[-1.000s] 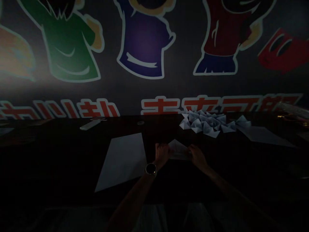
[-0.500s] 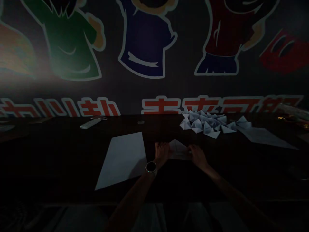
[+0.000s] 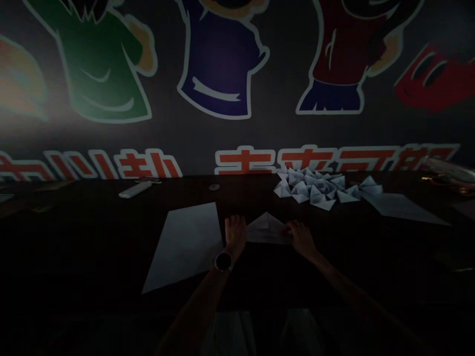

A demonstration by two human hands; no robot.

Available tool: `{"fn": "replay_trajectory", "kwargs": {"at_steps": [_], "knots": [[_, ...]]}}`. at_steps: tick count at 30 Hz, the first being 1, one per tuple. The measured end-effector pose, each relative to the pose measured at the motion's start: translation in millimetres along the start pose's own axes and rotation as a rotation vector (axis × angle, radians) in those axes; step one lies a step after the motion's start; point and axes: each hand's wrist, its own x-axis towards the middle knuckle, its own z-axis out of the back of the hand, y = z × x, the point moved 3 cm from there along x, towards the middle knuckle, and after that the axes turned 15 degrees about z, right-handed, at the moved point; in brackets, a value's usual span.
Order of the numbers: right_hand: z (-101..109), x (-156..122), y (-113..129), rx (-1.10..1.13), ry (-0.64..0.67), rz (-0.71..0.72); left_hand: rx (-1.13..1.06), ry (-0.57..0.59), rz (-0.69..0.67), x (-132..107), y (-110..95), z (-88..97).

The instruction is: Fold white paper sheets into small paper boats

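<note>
Folded white paper (image 3: 266,230) between the left fingers (image 3: 233,225), held together at its edge, and the right fingers (image 3: 292,228), lying on its corner with no clear clamp, likely to slip on the dark counter (image 3: 111,237) if pressure eases.

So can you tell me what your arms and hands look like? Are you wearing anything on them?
The left hand and right hand are bare, with no gloves. The left forearm and right forearm show no sleeves. Just above the left hand is a wristwatch with a round dark face and a pale rim. Its strap is too dark to make out.
</note>
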Motion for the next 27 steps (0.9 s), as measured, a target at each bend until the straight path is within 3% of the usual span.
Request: {"fn": "replay_trajectory", "kwargs": {"at_steps": [2,6,8,11,16,27], "knots": [[-1.8,-0.1,-1.1,0.000,-0.018,-0.002,-0.036,-0.042,-0.074,-4.4,-8.9,4.3],[-3.1,-0.2,-1.6,-0.027,-0.056,0.012,-0.230,-0.092,-0.497,-29.8,-33.5,-0.6],[-2.6,0.1,-1.2,-0.033,-0.060,0.024,-0.284,-0.055,-0.571,-40.3,-38.0,-9.0],[-0.7,0.6,-1.6,-0.024,-0.062,0.025,-0.291,0.033,-0.596,-46.4,-38.5,-18.2],[2.8,-1.9,-7.5,-0.060,-0.044,-0.045,-0.304,0.135,-0.574,-44.2,-36.6,-16.2],[12.7,-10.9,-5.7,-0.240,0.086,-0.134,-0.298,0.217,-0.566,-44.0,-37.4,-15.2]]}}
